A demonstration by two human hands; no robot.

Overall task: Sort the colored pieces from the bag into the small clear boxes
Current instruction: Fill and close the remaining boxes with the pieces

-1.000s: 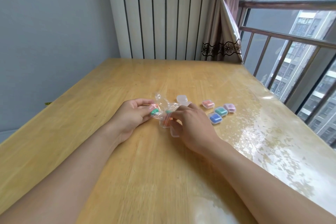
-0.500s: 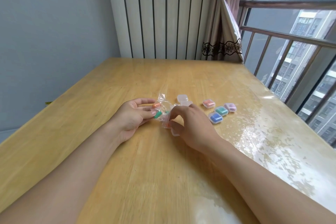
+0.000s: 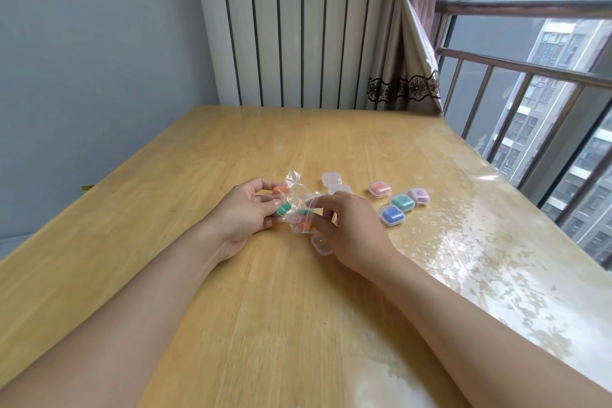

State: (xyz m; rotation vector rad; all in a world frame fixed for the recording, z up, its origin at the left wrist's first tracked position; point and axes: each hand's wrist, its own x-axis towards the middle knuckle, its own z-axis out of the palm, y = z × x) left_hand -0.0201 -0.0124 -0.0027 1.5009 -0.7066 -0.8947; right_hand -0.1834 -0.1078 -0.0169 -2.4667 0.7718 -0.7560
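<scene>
A small clear plastic bag (image 3: 298, 199) with coloured pieces inside lies between my hands on the wooden table (image 3: 298, 308). My left hand (image 3: 245, 215) holds the bag's left side, with an orange piece (image 3: 280, 190) and a green piece (image 3: 283, 210) at its fingertips. My right hand (image 3: 347, 225) pinches the bag's right side, where another orange piece (image 3: 306, 226) shows. An empty clear box (image 3: 320, 245) sits under my right hand. Two more empty boxes (image 3: 331, 179) stand behind the bag.
To the right stand filled boxes: pink (image 3: 379, 189), green (image 3: 402, 202), purple (image 3: 419, 195) and blue (image 3: 392, 215). A radiator (image 3: 298, 26) and curtain (image 3: 407, 76) are beyond the table's far edge. A window railing (image 3: 530, 93) runs along the right side.
My left hand's fingers have worked an orange and a green piece toward the bag's left end. My right hand has shifted its pinch on the bag slightly.
</scene>
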